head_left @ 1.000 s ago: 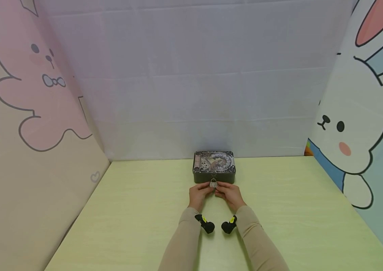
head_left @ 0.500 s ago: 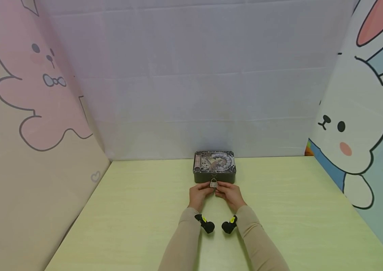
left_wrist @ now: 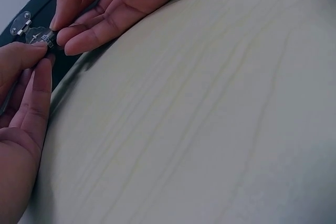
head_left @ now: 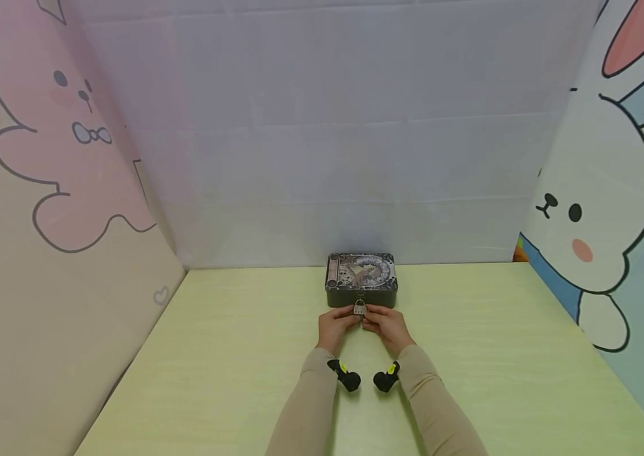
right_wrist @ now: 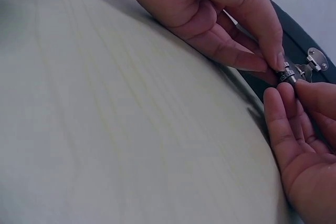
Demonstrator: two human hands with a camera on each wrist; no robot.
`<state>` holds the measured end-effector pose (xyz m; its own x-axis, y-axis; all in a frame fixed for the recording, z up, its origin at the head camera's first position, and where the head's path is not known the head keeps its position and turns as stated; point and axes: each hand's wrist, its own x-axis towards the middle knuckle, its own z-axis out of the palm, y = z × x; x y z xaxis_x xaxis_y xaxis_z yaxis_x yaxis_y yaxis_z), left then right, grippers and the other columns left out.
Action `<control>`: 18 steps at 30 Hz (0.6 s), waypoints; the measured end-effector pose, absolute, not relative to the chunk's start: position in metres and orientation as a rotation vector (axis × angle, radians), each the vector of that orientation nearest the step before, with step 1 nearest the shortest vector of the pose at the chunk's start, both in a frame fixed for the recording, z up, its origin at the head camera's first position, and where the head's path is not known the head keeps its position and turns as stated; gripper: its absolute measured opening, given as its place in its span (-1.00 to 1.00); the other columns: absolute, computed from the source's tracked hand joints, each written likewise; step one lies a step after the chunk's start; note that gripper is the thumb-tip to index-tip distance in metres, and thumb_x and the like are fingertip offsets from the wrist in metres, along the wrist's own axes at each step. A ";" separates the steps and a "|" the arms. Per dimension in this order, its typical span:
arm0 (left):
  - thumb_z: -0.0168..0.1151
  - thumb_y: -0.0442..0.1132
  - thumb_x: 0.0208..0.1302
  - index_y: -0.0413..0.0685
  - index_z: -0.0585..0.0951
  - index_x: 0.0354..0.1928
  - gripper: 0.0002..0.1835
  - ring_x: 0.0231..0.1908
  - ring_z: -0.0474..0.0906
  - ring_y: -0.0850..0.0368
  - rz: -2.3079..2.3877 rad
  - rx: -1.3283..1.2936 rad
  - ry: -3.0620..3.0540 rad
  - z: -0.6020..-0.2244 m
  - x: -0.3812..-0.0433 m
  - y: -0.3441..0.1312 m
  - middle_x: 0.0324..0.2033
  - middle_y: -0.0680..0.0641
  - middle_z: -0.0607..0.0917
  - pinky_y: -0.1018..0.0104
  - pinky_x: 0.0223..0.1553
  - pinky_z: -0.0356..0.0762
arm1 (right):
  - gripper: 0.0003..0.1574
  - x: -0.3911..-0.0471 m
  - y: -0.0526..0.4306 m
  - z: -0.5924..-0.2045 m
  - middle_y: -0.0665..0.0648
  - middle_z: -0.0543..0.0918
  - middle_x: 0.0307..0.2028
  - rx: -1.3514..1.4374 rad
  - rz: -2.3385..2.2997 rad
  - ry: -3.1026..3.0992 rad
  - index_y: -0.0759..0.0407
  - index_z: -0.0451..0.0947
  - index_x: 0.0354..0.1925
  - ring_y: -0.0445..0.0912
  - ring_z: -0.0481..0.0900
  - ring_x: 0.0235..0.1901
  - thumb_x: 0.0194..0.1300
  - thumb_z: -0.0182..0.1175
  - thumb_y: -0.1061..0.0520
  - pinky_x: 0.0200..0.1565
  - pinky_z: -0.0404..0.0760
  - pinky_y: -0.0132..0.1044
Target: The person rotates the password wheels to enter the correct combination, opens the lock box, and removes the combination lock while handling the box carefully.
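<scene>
A dark tin box [head_left: 361, 271] with a printed lid stands shut at the back of the table. At its front a small combination padlock [head_left: 359, 308] with number dials [right_wrist: 287, 73] hangs by the metal clasp [right_wrist: 317, 60]. From the left, my left hand [head_left: 334, 330] pinches the padlock between thumb and fingers. My right hand [head_left: 388, 327] pinches its other side, thumb tip at the dials in the right wrist view. In the left wrist view the left hand [left_wrist: 21, 108] is at lower left and the right hand [left_wrist: 113, 3] above. Fingertips partly cover the padlock; the digits are too small to read.
The pale yellow-green table [head_left: 230, 354] reaches back to a white cloth wall [head_left: 322, 145]. Printed cartoon panels stand at the left and right sides. Black wrist cameras [head_left: 349, 381] jut inward from both sleeves, close to each other.
</scene>
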<state>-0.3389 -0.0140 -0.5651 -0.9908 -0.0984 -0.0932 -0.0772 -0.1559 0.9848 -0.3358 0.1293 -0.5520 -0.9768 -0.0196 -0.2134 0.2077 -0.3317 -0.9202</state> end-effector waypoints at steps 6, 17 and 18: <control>0.43 -0.52 0.07 -0.37 0.71 -0.03 -0.65 -0.25 0.70 0.14 -2.367 0.200 -2.040 -0.563 -0.337 -0.014 -0.15 -0.23 0.75 0.33 -0.19 0.69 | -0.51 -0.335 0.130 -0.552 0.10 0.67 -0.30 0.243 -2.443 1.725 0.64 0.34 0.25 -0.17 0.67 -0.42 0.39 0.07 0.48 -0.26 0.71 -0.35; 0.43 -0.53 0.09 -0.41 0.70 -0.04 -0.66 -0.27 0.70 0.13 -2.381 0.162 -2.002 -0.564 -0.337 -0.014 -0.16 -0.28 0.74 0.31 -0.19 0.70 | -0.51 -0.335 0.130 -0.552 0.10 0.66 -0.31 0.242 -2.447 1.727 0.65 0.33 0.24 -0.15 0.68 -0.41 0.39 0.05 0.49 -0.27 0.71 -0.35; 0.42 -0.54 0.09 -0.42 0.69 -0.04 -0.66 -0.27 0.71 0.13 -2.392 0.160 -1.990 -0.565 -0.338 -0.014 -0.16 -0.29 0.74 0.30 -0.19 0.70 | -0.51 -0.335 0.130 -0.552 0.10 0.67 -0.31 0.245 -2.446 1.725 0.65 0.34 0.25 -0.15 0.68 -0.41 0.39 0.05 0.49 -0.27 0.71 -0.35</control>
